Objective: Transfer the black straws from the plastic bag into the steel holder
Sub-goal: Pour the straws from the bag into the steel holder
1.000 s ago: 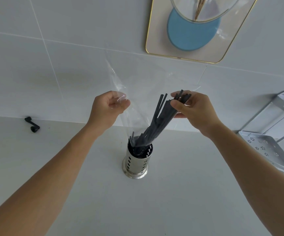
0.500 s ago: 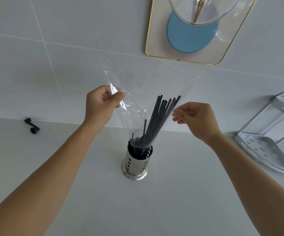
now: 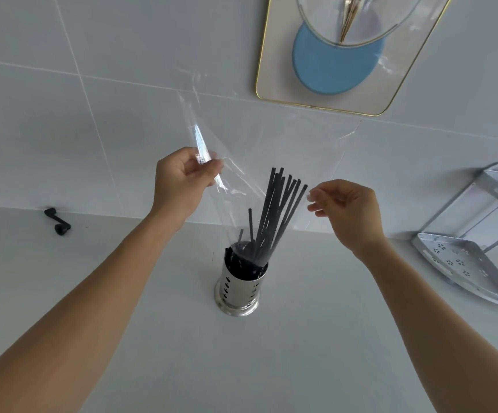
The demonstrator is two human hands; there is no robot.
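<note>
- Your left hand pinches the plastic bag above the counter.
- Your right hand hovers beside the black straws, fingers loosely curled, holding nothing.
- The straws lean in the steel holder.

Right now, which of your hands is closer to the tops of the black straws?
Right. The right hand hovers just beside the tips of the straws, fingertips almost touching them. The left hand is farther off on the other side, pinching the bag.

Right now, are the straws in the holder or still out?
In: the black straws stand leaning in the steel holder, with the plastic bag still around them.
</note>
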